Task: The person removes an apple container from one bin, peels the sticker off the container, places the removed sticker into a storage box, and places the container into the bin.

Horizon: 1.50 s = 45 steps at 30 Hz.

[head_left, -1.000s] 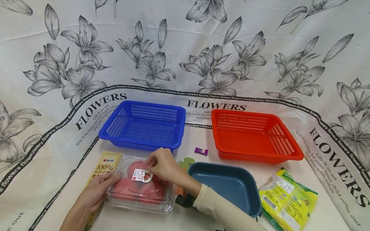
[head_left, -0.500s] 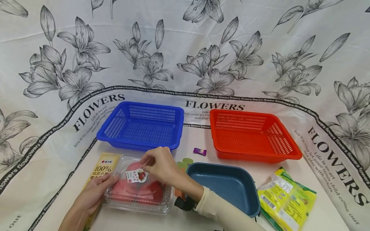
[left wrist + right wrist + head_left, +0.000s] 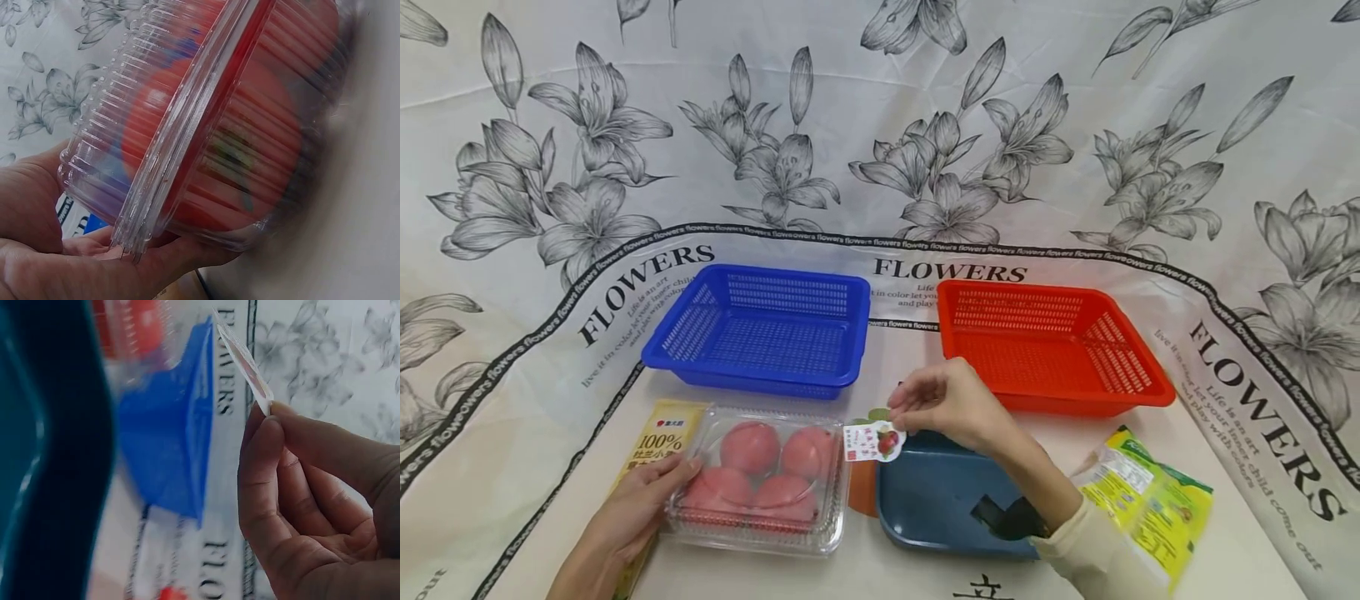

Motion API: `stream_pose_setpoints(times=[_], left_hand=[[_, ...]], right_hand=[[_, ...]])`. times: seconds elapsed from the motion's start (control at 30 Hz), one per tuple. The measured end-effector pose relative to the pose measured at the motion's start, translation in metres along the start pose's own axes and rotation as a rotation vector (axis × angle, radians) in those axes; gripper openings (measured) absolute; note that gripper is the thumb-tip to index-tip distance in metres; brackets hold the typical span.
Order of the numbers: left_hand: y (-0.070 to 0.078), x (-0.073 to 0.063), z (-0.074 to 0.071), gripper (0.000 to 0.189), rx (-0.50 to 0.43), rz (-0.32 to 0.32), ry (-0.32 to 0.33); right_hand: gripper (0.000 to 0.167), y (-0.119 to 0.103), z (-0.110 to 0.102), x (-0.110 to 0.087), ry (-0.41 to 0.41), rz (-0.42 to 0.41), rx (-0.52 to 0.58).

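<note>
A clear plastic clamshell box (image 3: pixel 827 521) of several red tomatoes (image 3: pixel 750 448) sits at the front left of the table, its lid down. My left hand (image 3: pixel 638 504) grips its left edge; in the left wrist view, the fingers and thumb of that hand (image 3: pixel 75 262) pinch the box's ridged rim (image 3: pixel 165 150). Over the dark blue tray (image 3: pixel 925 517), my right hand (image 3: pixel 955 404) pinches a white sticker label (image 3: pixel 871 442) with a red fruit picture. The right wrist view shows this sticker (image 3: pixel 247 369) edge-on between thumb and forefinger, clear of the box.
Behind the box stands a blue basket (image 3: pixel 760 379), with a red basket (image 3: pixel 1045 400) at the back right. A yellow-green food packet (image 3: pixel 1157 517) lies right of the tray. Partly under the left hand is a tan pasta packet (image 3: pixel 662 429).
The sticker has come off the box lid. My right hand has moved right with it, from above the box to over the tray. My left hand still holds the box.
</note>
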<state>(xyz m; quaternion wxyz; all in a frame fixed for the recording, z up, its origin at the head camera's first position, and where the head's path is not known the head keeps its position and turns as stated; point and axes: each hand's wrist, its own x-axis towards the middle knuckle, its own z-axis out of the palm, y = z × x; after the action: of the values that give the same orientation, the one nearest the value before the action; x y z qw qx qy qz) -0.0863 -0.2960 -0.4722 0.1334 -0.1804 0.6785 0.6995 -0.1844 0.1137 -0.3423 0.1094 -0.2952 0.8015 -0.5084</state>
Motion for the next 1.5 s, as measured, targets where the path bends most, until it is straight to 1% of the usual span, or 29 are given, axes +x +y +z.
stream_pose_setpoints(times=[0.1, 0.17, 0.2, 0.4, 0.5, 0.6, 0.77, 0.97, 1.1, 1.2, 1.5], left_hand=[[0.000, 0.001, 0.002, 0.079, -0.010, 0.003, 0.000], [0.000, 0.002, 0.004, 0.078, -0.015, 0.009, -0.005], [0.000, 0.003, 0.004, 0.078, -0.013, 0.011, -0.006], [0.001, 0.000, 0.003, 0.077, 0.006, -0.004, 0.006], [0.000, -0.002, 0.000, 0.077, 0.018, -0.006, 0.006], [0.000, -0.002, 0.000, 0.080, 0.020, -0.019, 0.011], [-0.001, -0.002, 0.001, 0.082, 0.020, -0.033, 0.004], [0.000, -0.001, 0.001, 0.082, 0.002, -0.034, -0.016], [0.000, -0.002, 0.000, 0.081, 0.008, -0.032, -0.016], [-0.001, -0.002, 0.000, 0.081, 0.007, -0.033, -0.020], [0.000, -0.003, 0.001, 0.084, -0.026, -0.052, -0.022]], right_hand=[[0.017, 0.026, -0.020, -0.014, 0.008, 0.082, -0.017], [0.017, 0.042, -0.029, -0.021, 0.003, 0.127, -0.023], [0.017, 0.049, -0.032, -0.024, -0.005, 0.136, -0.028], [0.013, 0.084, -0.036, -0.038, -0.053, 0.211, -0.037], [0.012, 0.098, -0.035, -0.043, -0.078, 0.247, -0.028], [0.011, 0.108, -0.035, -0.048, -0.090, 0.262, -0.029], [0.010, 0.114, -0.033, -0.053, -0.099, 0.281, -0.062], [0.012, 0.115, -0.033, -0.056, -0.109, 0.299, -0.100], [0.014, 0.116, -0.031, -0.055, -0.112, 0.340, -0.146], [0.015, 0.117, -0.030, -0.054, -0.111, 0.356, -0.179], [0.017, 0.120, -0.031, -0.055, -0.121, 0.393, -0.200]])
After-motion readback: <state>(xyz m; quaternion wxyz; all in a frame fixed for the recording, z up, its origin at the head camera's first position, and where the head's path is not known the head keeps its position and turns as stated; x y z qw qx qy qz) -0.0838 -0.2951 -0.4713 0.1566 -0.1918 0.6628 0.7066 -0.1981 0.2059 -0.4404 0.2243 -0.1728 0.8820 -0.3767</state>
